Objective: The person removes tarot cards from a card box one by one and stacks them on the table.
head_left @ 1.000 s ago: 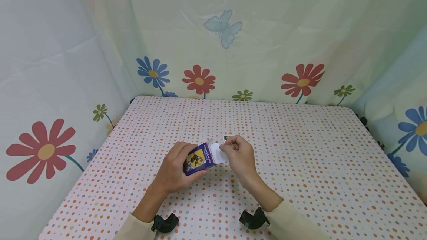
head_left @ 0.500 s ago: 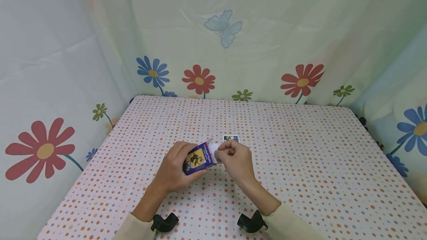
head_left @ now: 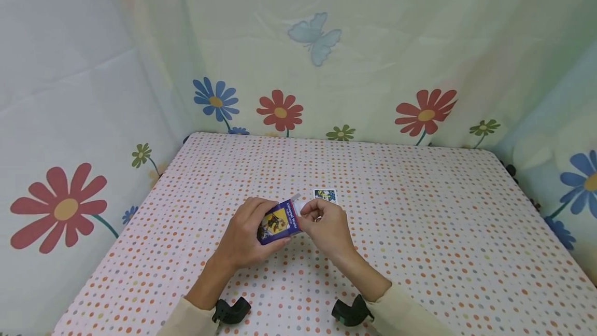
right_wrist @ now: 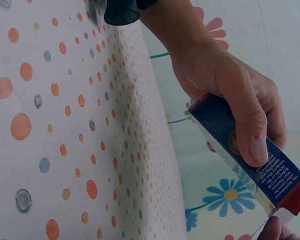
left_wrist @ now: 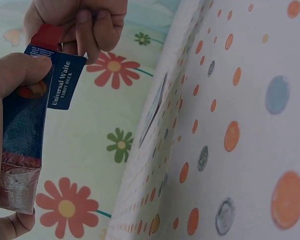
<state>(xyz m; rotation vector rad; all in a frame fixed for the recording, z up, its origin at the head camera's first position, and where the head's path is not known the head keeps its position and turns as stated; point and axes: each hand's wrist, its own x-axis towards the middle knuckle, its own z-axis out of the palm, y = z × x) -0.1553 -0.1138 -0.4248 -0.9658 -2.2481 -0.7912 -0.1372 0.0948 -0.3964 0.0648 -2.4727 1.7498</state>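
Observation:
My left hand [head_left: 244, 232] grips a purple-blue tarot card box [head_left: 275, 223], its printed face up and its end turned to the right. In the left wrist view, the thumb lies along the narrow side of the box [left_wrist: 22, 130]. A blue lid flap [left_wrist: 67, 82] lettered "Universal Waite Tarot Deck" stands out at the end, near a red side flap [left_wrist: 46, 36]. My right hand [head_left: 328, 229] pinches the white-lined flap there with curled fingers. A white piece of the flap [right_wrist: 285, 216] shows by its fingertips in the right wrist view.
Just beyond the right hand, a white-bordered picture card [head_left: 325, 195] lies on the table. A dotted cloth covers the table [head_left: 410, 211]. Flower-printed curtains [head_left: 368, 56] hang behind it and at both sides. Black wrist devices [head_left: 231, 310] are worn on both forearms.
The right hand has moved left toward the box, and less of the white flap shows between them. More of the card on the table is uncovered. The left hand holds still.

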